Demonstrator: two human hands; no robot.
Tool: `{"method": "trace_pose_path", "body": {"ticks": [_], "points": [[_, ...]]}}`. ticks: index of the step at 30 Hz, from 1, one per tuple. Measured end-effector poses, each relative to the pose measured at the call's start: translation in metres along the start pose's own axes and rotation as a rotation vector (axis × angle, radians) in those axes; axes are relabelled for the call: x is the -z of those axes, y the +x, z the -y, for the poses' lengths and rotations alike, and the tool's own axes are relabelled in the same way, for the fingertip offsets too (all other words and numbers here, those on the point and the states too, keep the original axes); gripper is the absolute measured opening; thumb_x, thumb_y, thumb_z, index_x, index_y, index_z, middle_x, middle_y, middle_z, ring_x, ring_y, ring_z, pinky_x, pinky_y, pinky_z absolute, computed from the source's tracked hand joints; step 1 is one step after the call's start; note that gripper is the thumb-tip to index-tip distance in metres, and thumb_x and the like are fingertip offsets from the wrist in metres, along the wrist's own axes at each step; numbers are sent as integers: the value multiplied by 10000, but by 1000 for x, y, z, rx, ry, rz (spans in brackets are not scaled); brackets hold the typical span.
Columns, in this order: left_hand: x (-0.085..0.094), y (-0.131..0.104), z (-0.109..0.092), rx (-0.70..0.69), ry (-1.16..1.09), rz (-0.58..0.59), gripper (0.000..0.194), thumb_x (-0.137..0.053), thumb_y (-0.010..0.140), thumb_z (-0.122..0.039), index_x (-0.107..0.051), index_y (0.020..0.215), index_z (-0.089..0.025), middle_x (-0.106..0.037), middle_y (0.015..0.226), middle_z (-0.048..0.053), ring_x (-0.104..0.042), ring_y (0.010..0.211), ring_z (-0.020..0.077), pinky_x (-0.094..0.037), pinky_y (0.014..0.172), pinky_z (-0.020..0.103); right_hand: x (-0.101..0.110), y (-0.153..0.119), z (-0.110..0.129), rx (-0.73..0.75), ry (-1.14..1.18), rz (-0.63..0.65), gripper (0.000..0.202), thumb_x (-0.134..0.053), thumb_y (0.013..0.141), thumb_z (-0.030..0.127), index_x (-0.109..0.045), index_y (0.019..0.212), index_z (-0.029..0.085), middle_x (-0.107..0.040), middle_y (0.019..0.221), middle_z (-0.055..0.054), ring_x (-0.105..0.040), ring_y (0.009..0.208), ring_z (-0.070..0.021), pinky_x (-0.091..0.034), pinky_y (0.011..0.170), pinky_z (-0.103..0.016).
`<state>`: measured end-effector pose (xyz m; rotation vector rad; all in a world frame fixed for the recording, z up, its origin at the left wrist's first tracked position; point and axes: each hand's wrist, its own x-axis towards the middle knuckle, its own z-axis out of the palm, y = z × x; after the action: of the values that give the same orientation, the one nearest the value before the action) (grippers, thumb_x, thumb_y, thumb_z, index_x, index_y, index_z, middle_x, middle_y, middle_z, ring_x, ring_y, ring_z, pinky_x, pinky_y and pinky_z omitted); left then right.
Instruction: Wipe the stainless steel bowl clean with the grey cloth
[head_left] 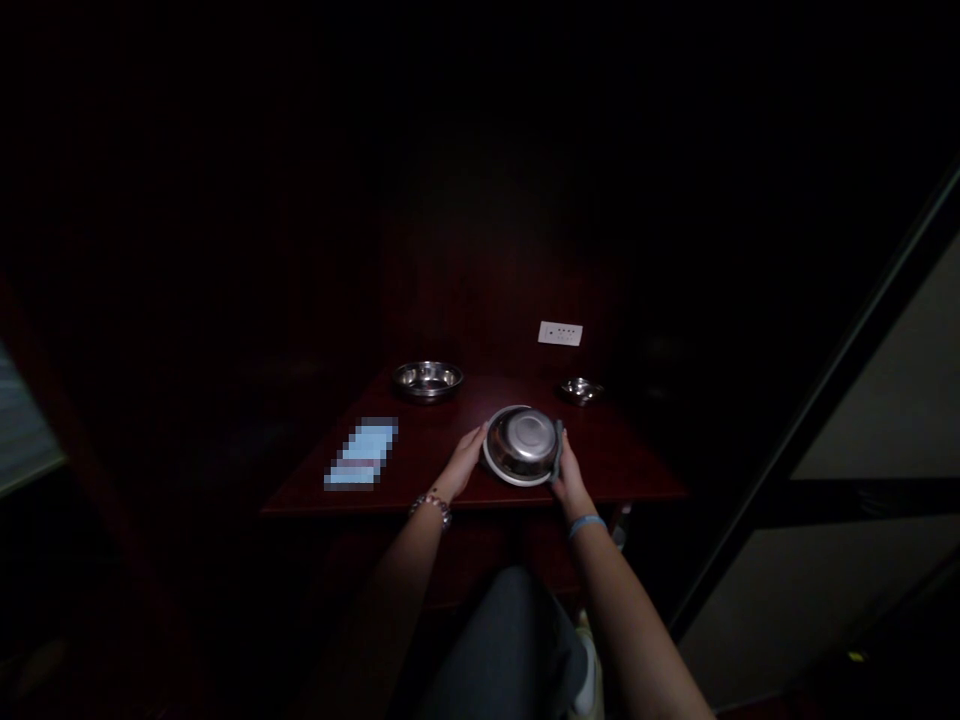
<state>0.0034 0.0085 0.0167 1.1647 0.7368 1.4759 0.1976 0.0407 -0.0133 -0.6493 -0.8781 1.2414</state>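
Between my two hands is a metal bowl (pixel 525 442), tilted so that its shiny underside faces me, held over the front part of the dark red table. My left hand (pixel 466 460) grips its left rim, fingers closed on the edge. On the opposite side my right hand (pixel 570 474) is closed on the right rim, with a grey cloth (pixel 558 450) pressed between the hand and the bowl. The fingertips behind the rim are hidden. Farther back stand a wide metal bowl (pixel 428 382) at the left and a small metal dish (pixel 581 391) at the right.
A blurred-out, lit phone-like rectangle (pixel 361 454) lies on the left of the table (pixel 315 490). A white power socket (pixel 560 333) sits on the back wall. Dark panels close in both sides, and my knee (pixel 510 630) is below the table's front edge.
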Motion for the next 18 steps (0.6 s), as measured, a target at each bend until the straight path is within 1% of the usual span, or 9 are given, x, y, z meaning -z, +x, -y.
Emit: {"method": "trace_pose_path", "body": {"ticks": [3, 5, 7, 9, 11, 13, 15, 18], "points": [[-2, -3, -3, 48, 27, 0, 489, -771, 768, -554, -769, 1099, -194, -777, 1166, 110, -656, 1174, 305, -466, 1059, 422, 2, 2, -2, -6, 41, -57, 538, -520, 911, 666, -718, 1115, 209, -791, 1127, -75, -641, 1278, -246, -465, 1138, -443], [-2, -3, -2, 68, 35, -10, 427, -771, 779, -512, -769, 1068, -199, -782, 1118, 110, -667, 1135, 297, -485, 1024, 417, 3, 2, -3, -21, 58, -80, 534, -488, 936, 649, -715, 1128, 206, -785, 1151, -85, -646, 1273, -246, -466, 1135, -452], [-1, -1, 1, 56, 34, -46, 353, -765, 794, -468, -766, 1028, -203, -778, 1093, 114, -661, 1141, 286, -479, 1028, 411, 2, 3, -4, -36, 60, -87, 525, -472, 954, 630, -715, 1145, 205, -781, 1167, -78, -661, 1253, -237, -468, 1133, -451], [1, 1, 5, 32, 26, -94, 320, -759, 802, -452, -760, 998, -200, -771, 1083, 119, -650, 1162, 278, -462, 1047, 407, 1, 3, -4, -31, 55, -88, 505, -495, 958, 609, -715, 1166, 204, -780, 1176, -62, -680, 1223, -223, -466, 1135, -435], [3, 3, 9, 22, 16, -112, 346, -760, 795, -480, -761, 976, -184, -770, 1065, 125, -651, 1151, 281, -455, 1054, 409, -1, 3, -4, -2, 48, -98, 484, -535, 951, 584, -718, 1173, 195, -777, 1185, -53, -691, 1202, -207, -458, 1141, -410], [4, 4, 11, 13, 4, -95, 406, -766, 777, -526, -766, 964, -166, -774, 1048, 128, -659, 1120, 290, -457, 1048, 416, -2, 3, -5, 34, 41, -109, 464, -564, 945, 560, -725, 1163, 182, -775, 1193, -53, -693, 1197, -195, -451, 1144, -385], [5, 6, 13, -8, -7, -86, 460, -771, 758, -565, -769, 975, -159, -775, 1064, 125, -662, 1103, 290, -458, 1044, 419, -3, 4, -6, 54, 28, -115, 457, -578, 941, 550, -729, 1153, 174, -772, 1200, -54, -692, 1197, -187, -448, 1142, -370], [6, 8, 14, -31, -33, -107, 498, -786, 729, -587, -768, 984, -159, -773, 1103, 116, -663, 1095, 277, -449, 1048, 413, -3, 5, -9, 85, 22, -96, 454, -590, 935, 549, -726, 1158, 177, -772, 1203, -44, -696, 1184, -174, -451, 1137, -359]]}}
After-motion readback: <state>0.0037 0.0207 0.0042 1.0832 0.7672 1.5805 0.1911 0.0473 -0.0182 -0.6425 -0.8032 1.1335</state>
